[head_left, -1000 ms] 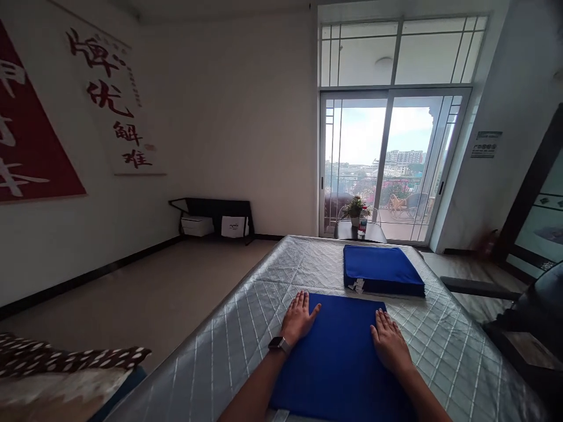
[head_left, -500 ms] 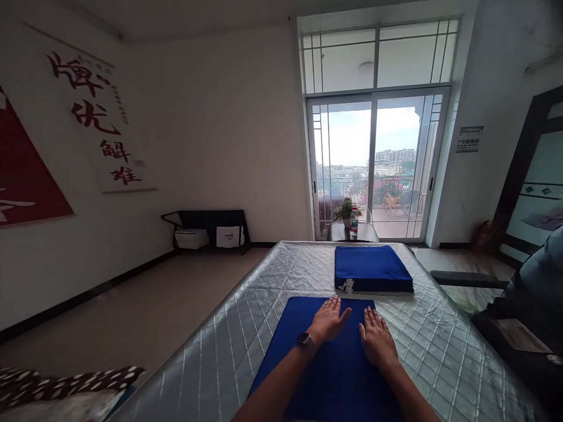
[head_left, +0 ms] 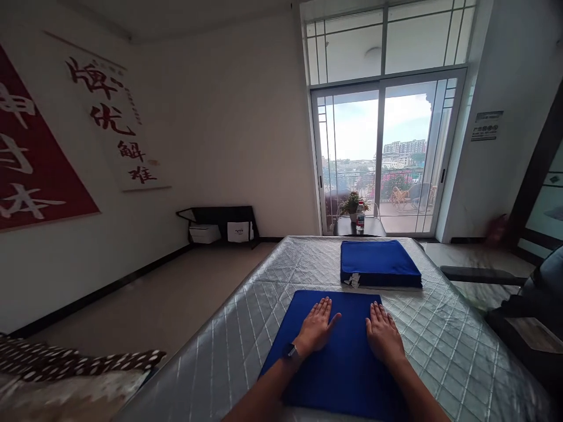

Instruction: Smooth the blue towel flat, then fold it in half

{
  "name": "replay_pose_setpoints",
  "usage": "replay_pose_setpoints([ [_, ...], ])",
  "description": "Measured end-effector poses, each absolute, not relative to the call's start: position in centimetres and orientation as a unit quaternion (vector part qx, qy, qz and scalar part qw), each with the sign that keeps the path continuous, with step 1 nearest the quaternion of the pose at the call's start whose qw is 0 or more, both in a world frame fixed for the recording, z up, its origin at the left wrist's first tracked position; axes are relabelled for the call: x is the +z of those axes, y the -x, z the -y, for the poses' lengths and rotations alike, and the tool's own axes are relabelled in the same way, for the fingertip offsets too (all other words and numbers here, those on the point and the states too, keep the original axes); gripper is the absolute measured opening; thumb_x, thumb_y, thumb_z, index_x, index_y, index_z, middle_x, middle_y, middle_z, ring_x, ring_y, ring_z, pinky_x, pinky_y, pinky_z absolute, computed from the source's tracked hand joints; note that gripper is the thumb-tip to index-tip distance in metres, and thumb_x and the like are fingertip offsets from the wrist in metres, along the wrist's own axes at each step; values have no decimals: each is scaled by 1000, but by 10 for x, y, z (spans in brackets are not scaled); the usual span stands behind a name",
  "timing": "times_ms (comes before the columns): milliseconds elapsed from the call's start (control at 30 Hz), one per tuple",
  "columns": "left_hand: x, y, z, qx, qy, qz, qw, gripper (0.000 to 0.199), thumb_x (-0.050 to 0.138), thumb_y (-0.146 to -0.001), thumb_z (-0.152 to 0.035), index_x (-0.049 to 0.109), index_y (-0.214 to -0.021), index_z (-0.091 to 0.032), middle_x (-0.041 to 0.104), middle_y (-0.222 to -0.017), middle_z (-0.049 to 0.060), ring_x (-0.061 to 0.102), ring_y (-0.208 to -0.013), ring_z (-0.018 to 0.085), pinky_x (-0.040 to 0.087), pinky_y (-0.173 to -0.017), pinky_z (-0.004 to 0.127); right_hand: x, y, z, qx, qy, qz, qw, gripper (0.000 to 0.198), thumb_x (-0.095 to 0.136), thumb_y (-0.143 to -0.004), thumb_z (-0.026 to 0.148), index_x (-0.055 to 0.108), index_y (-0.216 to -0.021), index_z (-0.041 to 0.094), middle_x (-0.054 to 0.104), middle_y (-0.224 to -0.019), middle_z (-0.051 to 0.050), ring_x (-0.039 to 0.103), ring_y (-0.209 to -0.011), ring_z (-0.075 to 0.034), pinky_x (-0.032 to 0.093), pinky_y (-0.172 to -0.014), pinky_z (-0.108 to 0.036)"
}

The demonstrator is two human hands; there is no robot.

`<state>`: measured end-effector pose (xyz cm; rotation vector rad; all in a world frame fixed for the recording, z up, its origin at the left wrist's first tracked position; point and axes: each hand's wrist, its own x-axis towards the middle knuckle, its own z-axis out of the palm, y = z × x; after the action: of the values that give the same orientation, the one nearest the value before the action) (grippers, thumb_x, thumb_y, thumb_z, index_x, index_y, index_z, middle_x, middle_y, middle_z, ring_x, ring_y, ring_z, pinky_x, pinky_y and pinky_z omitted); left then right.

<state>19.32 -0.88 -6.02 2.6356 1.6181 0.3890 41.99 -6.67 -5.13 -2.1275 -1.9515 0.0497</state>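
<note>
A flat, folded blue cloth (head_left: pixel 338 375) lies on the silver quilted table cover (head_left: pixel 233 334) right in front of me. My left hand (head_left: pixel 317 326) rests palm down on its upper left part, fingers stretched out and thumb apart; a dark watch is on that wrist. Along the cloth's right edge, my right hand (head_left: pixel 384 332) lies flat too, fingers straight and close together. Neither hand grips anything. Beyond them sits a neat stack of folded blue cloths (head_left: pixel 379 258), with white tags (head_left: pixel 354 281) sticking out at its front left corner.
Past the table's far end stands a small dark table (head_left: pixel 372 227) with a bottle (head_left: pixel 360 217) and a potted plant (head_left: pixel 352 203), before a sliding glass door. Dark seating (head_left: pixel 523 328) is on the right. Brown dotted fabric (head_left: pixel 79 364) lies at lower left.
My left hand has slid left and a little toward me over the cloth. My right hand stays flat at the right edge. The whole view has shifted slightly.
</note>
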Motion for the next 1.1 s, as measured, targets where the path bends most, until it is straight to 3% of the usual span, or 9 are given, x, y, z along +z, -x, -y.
replay_pose_setpoints([
  [267,-65,-108,7,128,-803,-580,-35,76,12,-101,-62,32,-155,-12,36,-158,12,27,-148,26,26,-120,44,-62,-424,62,-10,727,679,101,65,16,-96,35,28,-154,8,24,-163,-8,15,-151,-20,10,-122,-40],
  [467,-73,-111,5,155,-790,-593,-31,82,10,-100,-65,31,-154,-8,33,-159,15,27,-148,27,23,-121,44,-64,-428,59,-26,723,686,76,66,17,-96,36,28,-154,7,22,-163,-8,14,-151,-19,10,-122,-39],
  [667,-78,-112,1,179,-790,-586,-15,76,14,-100,-63,30,-156,-16,38,-158,9,25,-149,30,25,-121,48,-65,-429,58,-36,720,689,69,67,15,-96,37,27,-154,6,23,-163,-8,15,-151,-19,12,-122,-39],
  [833,-74,-115,4,182,-775,-605,-9,79,14,-99,-64,30,-155,-10,32,-160,12,26,-149,29,24,-121,46,-63,-429,56,-37,722,688,60,66,16,-97,37,26,-154,5,24,-163,-10,14,-151,-20,13,-122,-41],
  [1100,-83,-118,0,190,-771,-607,-41,80,16,-99,-65,33,-154,-9,36,-158,14,30,-147,30,27,-119,46,-58,-427,78,-64,705,703,61,65,14,-97,37,27,-154,7,22,-163,-8,14,-151,-20,14,-123,-42],
])
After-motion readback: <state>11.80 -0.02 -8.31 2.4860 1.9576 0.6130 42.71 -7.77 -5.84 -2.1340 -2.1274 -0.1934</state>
